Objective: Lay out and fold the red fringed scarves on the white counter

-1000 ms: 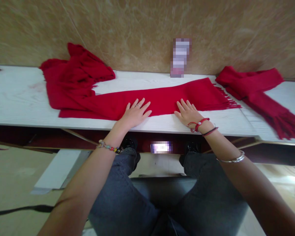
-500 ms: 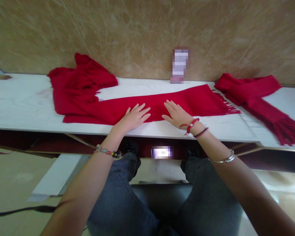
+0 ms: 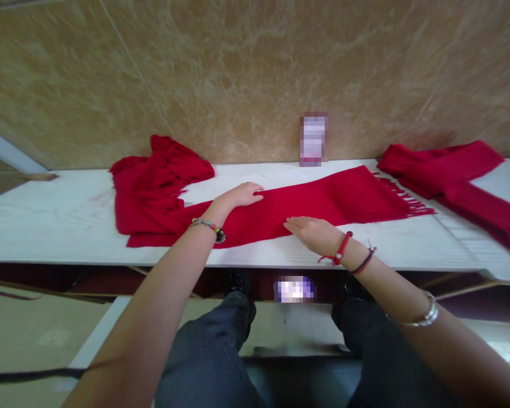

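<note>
A long red scarf (image 3: 323, 198) lies stretched across the white table (image 3: 46, 221), its left end bunched in a heap and its fringed end pointing right. My left hand (image 3: 240, 195) rests flat on the scarf's far edge near the middle, fingers stretched out. My right hand (image 3: 312, 231) lies flat on the scarf's near edge, fingers together and pointing left. Neither hand grips the cloth.
A second red scarf (image 3: 454, 175) lies on the table at the right, trailing off toward the edge. A small blurred card (image 3: 313, 139) stands against the marbled wall. My knees in dark jeans sit below the table's front edge.
My left hand has moved from the scarf's near side up to its far edge. My right hand has slid left along the near edge. The camera has tilted upward.
</note>
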`<state>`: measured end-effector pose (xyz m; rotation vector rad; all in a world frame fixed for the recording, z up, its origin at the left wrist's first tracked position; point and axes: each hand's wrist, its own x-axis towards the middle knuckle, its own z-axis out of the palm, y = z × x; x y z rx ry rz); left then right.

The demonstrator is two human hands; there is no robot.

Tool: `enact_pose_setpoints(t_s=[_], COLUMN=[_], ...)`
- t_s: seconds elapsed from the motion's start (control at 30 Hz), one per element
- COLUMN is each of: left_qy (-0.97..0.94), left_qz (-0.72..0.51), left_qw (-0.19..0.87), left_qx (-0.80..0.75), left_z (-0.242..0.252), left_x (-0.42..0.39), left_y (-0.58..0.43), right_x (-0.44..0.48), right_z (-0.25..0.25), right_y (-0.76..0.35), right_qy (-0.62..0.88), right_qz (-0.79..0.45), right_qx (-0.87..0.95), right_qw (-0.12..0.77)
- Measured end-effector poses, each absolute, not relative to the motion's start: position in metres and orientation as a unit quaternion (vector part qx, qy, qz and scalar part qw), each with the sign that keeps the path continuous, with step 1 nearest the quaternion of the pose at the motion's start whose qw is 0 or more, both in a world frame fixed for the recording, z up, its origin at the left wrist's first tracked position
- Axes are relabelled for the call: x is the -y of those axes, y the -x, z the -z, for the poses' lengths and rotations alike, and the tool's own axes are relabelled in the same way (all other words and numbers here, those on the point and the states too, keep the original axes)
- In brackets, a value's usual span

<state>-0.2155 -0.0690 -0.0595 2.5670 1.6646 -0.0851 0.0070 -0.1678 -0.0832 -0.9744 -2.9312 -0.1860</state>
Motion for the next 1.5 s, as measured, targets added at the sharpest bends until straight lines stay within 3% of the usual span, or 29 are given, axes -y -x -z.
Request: enact_pose_setpoints(t_s=[0.27, 0.6, 1.07, 1.23, 1.5], left_qy=[-0.815, -0.799, -0.738, -0.727, -0.719], left_qz=[0.025, -0.033, -0.103, -0.166, -0.304], left_qw=[0.081, 0.176, 0.282, 0.310, 0.390], left_qx=[-0.573, -0.574, -0.604, -0.589, -0.488], left_z=[0.060, 0.058, 0.067, 0.051, -0.025], left_x=[0.037, 0.028, 0.026, 0.023, -0.008], left_y=[0.196, 0.186, 0.174, 0.174, 0.110], right_x=[0.162, 0.167, 0.168, 0.162, 0.139], right_z=[0.080, 0.082, 0.087, 0.074, 0.023], right_y=[-0.003, 0.001, -0.008, -0.018, -0.088], right_qy=[0.325, 0.366, 0.367, 0.365, 0.394], right_qz=[0.060, 0.137, 0.138, 0.185, 0.329], right_qx=[0.944, 0.918, 0.919, 0.906, 0.824], right_qw=[0.007, 0.067, 0.049, 0.112, 0.238])
